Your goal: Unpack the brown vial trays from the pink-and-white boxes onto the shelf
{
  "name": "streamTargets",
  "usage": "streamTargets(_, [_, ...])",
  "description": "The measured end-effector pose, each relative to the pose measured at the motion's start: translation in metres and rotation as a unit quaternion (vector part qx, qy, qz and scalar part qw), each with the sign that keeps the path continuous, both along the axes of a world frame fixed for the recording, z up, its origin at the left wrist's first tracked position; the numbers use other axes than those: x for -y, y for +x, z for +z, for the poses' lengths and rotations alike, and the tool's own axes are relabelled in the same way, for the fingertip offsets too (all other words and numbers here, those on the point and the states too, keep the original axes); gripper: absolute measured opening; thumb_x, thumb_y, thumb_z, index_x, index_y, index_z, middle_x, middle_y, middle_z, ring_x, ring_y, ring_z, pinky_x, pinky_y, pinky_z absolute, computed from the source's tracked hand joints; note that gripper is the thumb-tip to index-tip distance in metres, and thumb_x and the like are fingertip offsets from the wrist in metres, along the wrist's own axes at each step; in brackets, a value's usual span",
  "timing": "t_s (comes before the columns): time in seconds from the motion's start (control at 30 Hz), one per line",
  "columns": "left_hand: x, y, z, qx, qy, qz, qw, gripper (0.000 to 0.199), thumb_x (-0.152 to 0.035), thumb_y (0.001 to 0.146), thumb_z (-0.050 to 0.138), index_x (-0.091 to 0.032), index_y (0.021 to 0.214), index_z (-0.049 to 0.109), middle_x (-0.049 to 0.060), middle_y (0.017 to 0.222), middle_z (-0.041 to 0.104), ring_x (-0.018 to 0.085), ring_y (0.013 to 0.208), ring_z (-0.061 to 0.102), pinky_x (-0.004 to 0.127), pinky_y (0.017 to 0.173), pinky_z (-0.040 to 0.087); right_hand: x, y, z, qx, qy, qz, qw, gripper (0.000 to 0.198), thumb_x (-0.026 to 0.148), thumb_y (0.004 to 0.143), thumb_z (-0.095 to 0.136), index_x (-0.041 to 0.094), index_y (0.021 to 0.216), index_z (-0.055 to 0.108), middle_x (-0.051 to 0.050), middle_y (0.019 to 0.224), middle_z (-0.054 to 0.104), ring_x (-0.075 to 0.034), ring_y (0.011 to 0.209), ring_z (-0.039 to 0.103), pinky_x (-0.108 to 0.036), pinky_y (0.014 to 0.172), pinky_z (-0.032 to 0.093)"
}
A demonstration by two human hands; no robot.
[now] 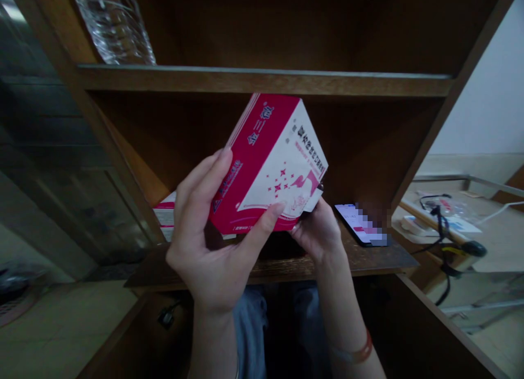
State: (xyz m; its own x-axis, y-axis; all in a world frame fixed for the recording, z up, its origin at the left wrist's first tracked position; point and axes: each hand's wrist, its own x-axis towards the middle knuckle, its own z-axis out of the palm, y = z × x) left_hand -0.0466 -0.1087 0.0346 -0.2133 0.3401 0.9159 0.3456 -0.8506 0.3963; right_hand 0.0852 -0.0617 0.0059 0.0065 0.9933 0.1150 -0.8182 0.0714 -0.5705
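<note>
A pink-and-white cardboard box (282,166) with printed Chinese characters is held up tilted in front of the cabinet. My left hand (216,242) grips it, fingers along the pink side and thumb across the lower front. At the lower right end, where a small white flap (313,200) sticks out, my right hand (321,229) is closed against the box. Most of the right fingers are hidden behind it. A small dark bit shows beside the flap, too little to name.
Another pink-and-white box (167,211) lies at the left inside the lower compartment. A lit phone (360,224) rests on the shelf board (282,267) at the right. Clear plastic bottles (114,27) stand on the upper shelf. Cables (444,242) hang by a side table.
</note>
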Motion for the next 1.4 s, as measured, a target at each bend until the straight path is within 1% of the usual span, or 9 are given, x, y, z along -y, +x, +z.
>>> streamTargets(0.13, [-0.012, 0.0, 0.0, 0.033, 0.039, 0.018, 0.999, 0.063, -0.018, 0.068, 0.082, -0.031, 0.126, 0.061, -0.001, 0.131, 0.061, 0.026, 0.122, 0.056, 0.044, 0.109, 0.046, -0.001, 0.014, -0.001, 0.001, 0.033, 0.032, 0.999, 0.049, 0.055, 0.095, 0.037, 0.022, 0.12, 0.062, -0.005, 0.115, 0.073, -0.025, 0.109, 0.066, -0.041, 0.083, 0.06])
streamTargets(0.27, [-0.021, 0.004, 0.0, 0.113, 0.041, 0.002, 0.993, 0.058, -0.02, 0.07, 0.081, -0.025, 0.124, 0.061, 0.002, 0.131, 0.062, 0.027, 0.121, 0.057, 0.048, 0.108, 0.046, 0.003, 0.026, -0.001, 0.034, 0.038, 0.062, 0.997, 0.056, 0.064, 0.086, 0.049, 0.019, 0.114, 0.067, -0.009, 0.113, 0.073, -0.029, 0.105, 0.067, -0.04, 0.076, 0.062])
streamTargets(0.33, [-0.026, 0.004, -0.001, 0.148, 0.034, -0.01, 0.988, 0.054, -0.021, 0.073, 0.079, -0.025, 0.124, 0.061, 0.003, 0.13, 0.062, 0.026, 0.121, 0.058, 0.047, 0.108, 0.046, 0.006, 0.029, -0.002, 0.057, 0.036, 0.054, 0.996, 0.051, 0.06, 0.082, 0.059, 0.02, 0.11, 0.069, -0.008, 0.108, 0.074, -0.027, 0.098, 0.069, -0.038, 0.072, 0.063])
streamTargets(0.53, [-0.045, -0.001, -0.008, 0.226, 0.024, -0.031, 0.973, 0.048, -0.021, 0.077, 0.075, -0.014, 0.122, 0.059, 0.009, 0.12, 0.067, 0.022, 0.111, 0.064, 0.043, 0.103, 0.05, 0.005, 0.029, -0.007, 0.102, 0.035, 0.041, 0.993, 0.029, 0.022, 0.07, 0.079, 0.015, 0.097, 0.072, -0.006, 0.098, 0.076, -0.018, 0.082, 0.07, -0.027, 0.066, 0.063])
streamTargets(0.7, [-0.059, -0.003, -0.013, 0.258, 0.028, 0.026, 0.966, 0.041, -0.025, 0.079, 0.072, -0.013, 0.116, 0.06, 0.009, 0.115, 0.068, 0.02, 0.106, 0.066, 0.041, 0.098, 0.052, -0.005, 0.025, -0.01, 0.09, 0.003, 0.064, 0.994, 0.033, 0.026, 0.07, 0.079, 0.013, 0.099, 0.071, -0.005, 0.084, 0.076, -0.014, 0.062, 0.068, -0.019, 0.048, 0.058])
streamTargets(0.97, [-0.072, -0.007, -0.019, 0.27, 0.066, 0.094, 0.956, 0.034, -0.029, 0.079, 0.069, -0.016, 0.109, 0.061, 0.005, 0.109, 0.068, 0.021, 0.103, 0.066, 0.041, 0.096, 0.053, -0.004, 0.018, -0.008, 0.031, -0.021, 0.037, 0.999, 0.024, 0.021, 0.067, 0.081, 0.016, 0.088, 0.07, 0.001, 0.075, 0.073, -0.009, 0.056, 0.063, -0.015, 0.047, 0.055])
streamTargets(1.1, [-0.067, -0.008, -0.021, 0.242, 0.087, 0.122, 0.959, 0.037, -0.031, 0.081, 0.067, -0.016, 0.114, 0.059, 0.007, 0.114, 0.065, 0.023, 0.108, 0.064, 0.043, 0.098, 0.051, -0.004, 0.015, -0.007, 0.057, -0.021, 0.029, 0.998, 0.028, 0.022, 0.067, 0.081, 0.016, 0.092, 0.071, 0.0, 0.08, 0.074, -0.009, 0.059, 0.064, -0.017, 0.047, 0.055])
streamTargets(1.23, [-0.055, -0.007, -0.02, 0.124, 0.096, 0.159, 0.975, 0.047, -0.033, 0.082, 0.067, -0.018, 0.125, 0.055, 0.011, 0.129, 0.056, 0.026, 0.124, 0.053, 0.046, 0.107, 0.044, -0.001, 0.012, -0.006, 0.066, -0.027, -0.007, 0.997, 0.03, 0.025, 0.068, 0.081, 0.015, 0.094, 0.072, -0.001, 0.085, 0.075, -0.011, 0.065, 0.066, -0.017, 0.048, 0.053])
streamTargets(1.4, [-0.048, 0.002, -0.016, 0.015, 0.075, 0.068, 0.995, 0.08, -0.032, 0.073, 0.076, -0.029, 0.141, 0.034, 0.008, 0.15, 0.033, 0.026, 0.143, 0.031, 0.043, 0.117, 0.031, 0.003, 0.014, -0.002, 0.03, -0.023, -0.062, 0.997, 0.026, 0.024, 0.068, 0.081, 0.017, 0.091, 0.072, 0.0, 0.089, 0.075, -0.009, 0.064, 0.063, -0.015, 0.044, 0.049])
